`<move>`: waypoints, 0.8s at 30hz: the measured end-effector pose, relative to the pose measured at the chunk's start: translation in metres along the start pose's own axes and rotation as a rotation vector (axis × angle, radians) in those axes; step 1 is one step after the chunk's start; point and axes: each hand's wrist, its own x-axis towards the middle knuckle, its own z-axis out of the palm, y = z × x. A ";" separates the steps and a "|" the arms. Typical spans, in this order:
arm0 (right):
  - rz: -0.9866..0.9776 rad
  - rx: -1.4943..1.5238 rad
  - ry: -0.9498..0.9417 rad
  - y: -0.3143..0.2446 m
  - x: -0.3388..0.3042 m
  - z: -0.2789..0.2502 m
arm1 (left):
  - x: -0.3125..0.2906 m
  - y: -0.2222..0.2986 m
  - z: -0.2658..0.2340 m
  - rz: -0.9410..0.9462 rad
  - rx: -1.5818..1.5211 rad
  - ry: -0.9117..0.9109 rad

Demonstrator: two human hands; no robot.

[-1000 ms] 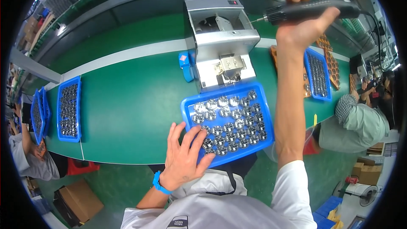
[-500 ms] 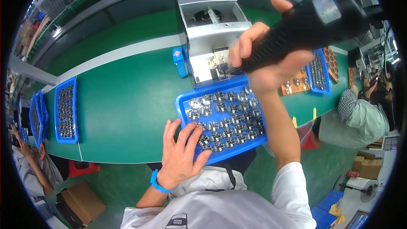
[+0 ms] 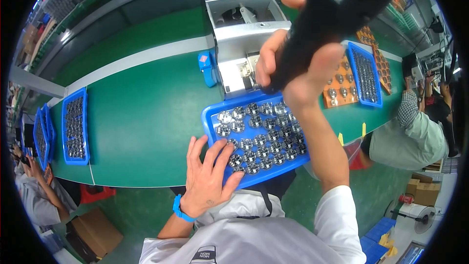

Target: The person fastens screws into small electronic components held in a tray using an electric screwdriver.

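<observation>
My right hand (image 3: 303,78) is closed round a thick black electric screwdriver (image 3: 322,24), held tilted over the far right part of a blue tray (image 3: 222,110). Its lower end points toward the front of a silver screw feeder (image 3: 244,39); the very tip is hard to make out. My left hand (image 3: 207,178) lies with fingers spread over the tray's near left corner, fingertips beside the shiny round parts (image 3: 264,139). Rows of these silver parts fill much of the tray. My right forearm hides the tray's right end. A blue band (image 3: 181,209) circles my left wrist.
On the green table (image 3: 141,127) stand another filled blue tray (image 3: 75,127) at left and one (image 3: 365,76) at right, near an orange board (image 3: 340,85) with round parts. A small blue object (image 3: 207,68) sits beside the feeder. Other people work at both sides.
My right hand has shifted slightly left, and the screwdriver has swung to the left and more upright. My left hand and the tray stay nearly in place.
</observation>
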 end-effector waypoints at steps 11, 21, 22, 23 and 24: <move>0.311 0.298 -0.202 -0.011 -0.068 0.008 | 0.009 -0.001 -0.002 -0.028 -0.041 -0.010; 0.425 0.302 -0.387 -0.003 -0.070 0.014 | 0.007 -0.005 -0.002 -0.031 -0.078 -0.023; 0.426 0.300 -0.391 -0.002 -0.071 0.014 | 0.007 -0.005 -0.002 -0.029 -0.075 -0.025; 0.427 0.300 -0.392 -0.001 -0.071 0.014 | 0.007 -0.005 -0.003 -0.031 -0.076 -0.025; 0.408 0.308 -0.394 0.000 -0.073 0.014 | 0.007 -0.005 -0.003 -0.028 -0.075 -0.026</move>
